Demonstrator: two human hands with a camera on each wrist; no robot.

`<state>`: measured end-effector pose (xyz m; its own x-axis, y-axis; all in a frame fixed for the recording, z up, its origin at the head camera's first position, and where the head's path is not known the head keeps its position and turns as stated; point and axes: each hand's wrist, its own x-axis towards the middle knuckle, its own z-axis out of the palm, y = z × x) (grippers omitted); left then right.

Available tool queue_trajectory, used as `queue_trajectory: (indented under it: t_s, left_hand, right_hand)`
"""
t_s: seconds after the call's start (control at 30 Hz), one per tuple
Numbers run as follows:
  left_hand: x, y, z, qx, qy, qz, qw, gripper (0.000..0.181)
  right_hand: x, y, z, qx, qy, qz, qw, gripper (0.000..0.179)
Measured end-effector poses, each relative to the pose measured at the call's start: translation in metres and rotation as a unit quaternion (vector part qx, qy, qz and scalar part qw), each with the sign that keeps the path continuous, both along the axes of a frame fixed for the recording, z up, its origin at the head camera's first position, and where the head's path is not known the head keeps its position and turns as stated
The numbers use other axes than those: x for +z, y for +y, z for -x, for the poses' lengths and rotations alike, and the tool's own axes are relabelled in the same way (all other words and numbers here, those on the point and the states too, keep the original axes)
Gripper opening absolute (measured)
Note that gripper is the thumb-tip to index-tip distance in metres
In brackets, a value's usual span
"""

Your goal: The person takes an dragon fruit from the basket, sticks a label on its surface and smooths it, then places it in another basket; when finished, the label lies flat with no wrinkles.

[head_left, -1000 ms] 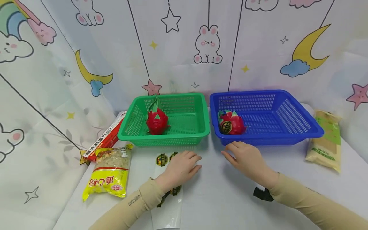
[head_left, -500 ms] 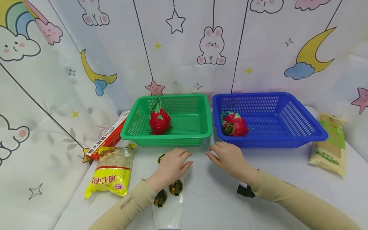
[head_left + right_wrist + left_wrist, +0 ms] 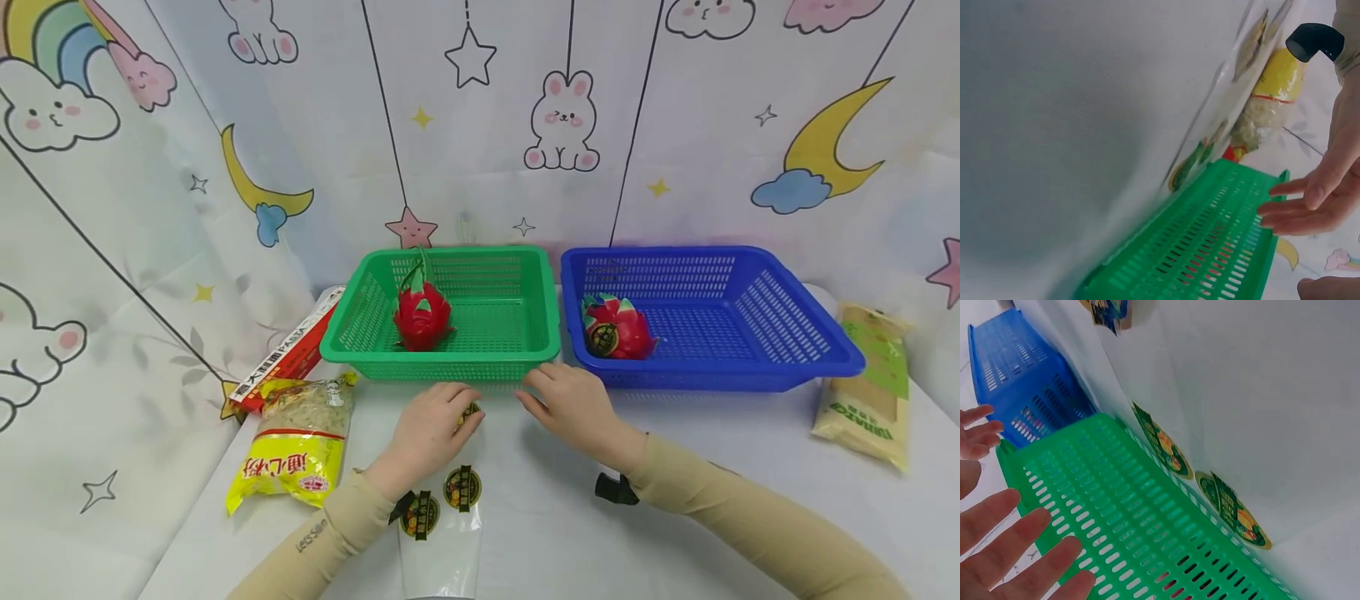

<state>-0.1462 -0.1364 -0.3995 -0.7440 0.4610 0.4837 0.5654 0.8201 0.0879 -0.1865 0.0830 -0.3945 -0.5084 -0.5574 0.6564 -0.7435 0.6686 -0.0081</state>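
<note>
My left hand (image 3: 423, 433) hovers over a clear sheet of round dark-and-gold fruit stickers (image 3: 442, 554), fingers relaxed and holding nothing. My right hand (image 3: 573, 408) is also empty, loosely bent, by the front of the two baskets. In the left wrist view, my left fingers (image 3: 1041, 562) are spread before the green basket (image 3: 1104, 500). A red dragon fruit (image 3: 422, 321) stands at the left inside that basket. Another dragon fruit (image 3: 622, 329), bearing a round sticker, lies at the left of the blue basket (image 3: 720, 379). The right wrist view shows mostly my left hand (image 3: 1329, 194).
Left of the green basket lies a red pasta box (image 3: 288, 354), with a yellow bag of pasta (image 3: 292, 446) in front of it. A beige and green packet (image 3: 862, 408) lies right of the blue basket. A patterned curtain (image 3: 480, 125) hangs behind.
Both hands have shifted left, the right one farther, from in front of the blue basket to near the green one. The view has turned slightly. The baskets and dragon fruits stay in place.
</note>
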Motion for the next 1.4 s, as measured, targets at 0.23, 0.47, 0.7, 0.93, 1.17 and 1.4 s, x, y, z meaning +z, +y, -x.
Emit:
queue_trajectory:
  t_s: [0.23,0.47,0.7,0.93,1.17,1.4]
  left_hand:
    - [0.005,-0.006,0.002,0.007,0.01,-0.017,0.9998,0.02]
    - [0.009,-0.009,0.003,0.011,0.03,-0.027,0.9991,0.021]
    - [0.013,-0.007,0.007,0.006,0.033,-0.029,0.999,0.022]
    - [0.02,-0.001,0.017,-0.013,0.043,-0.031,0.9985,0.022]
    - [0.04,0.011,0.033,-0.023,0.035,-0.035,0.9985,0.021]
    - [0.063,0.021,0.052,-0.017,-0.002,-0.037,0.9992,0.024]
  right_hand:
    - [0.012,-0.009,0.007,0.008,0.011,0.01,0.9999,0.013]
    - [0.016,-0.013,0.019,0.007,0.02,0.003,0.9998,0.017]
    - [0.011,-0.013,0.029,-0.023,-0.034,-0.041,0.9983,0.027]
    - [0.004,-0.011,0.039,-0.005,-0.042,-0.063,0.9971,0.022]
    - [-0.001,-0.008,0.044,0.017,-0.035,-0.043,0.9983,0.02]
    - [-0.004,-0.011,0.042,0.004,-0.04,-0.038,0.9985,0.017]
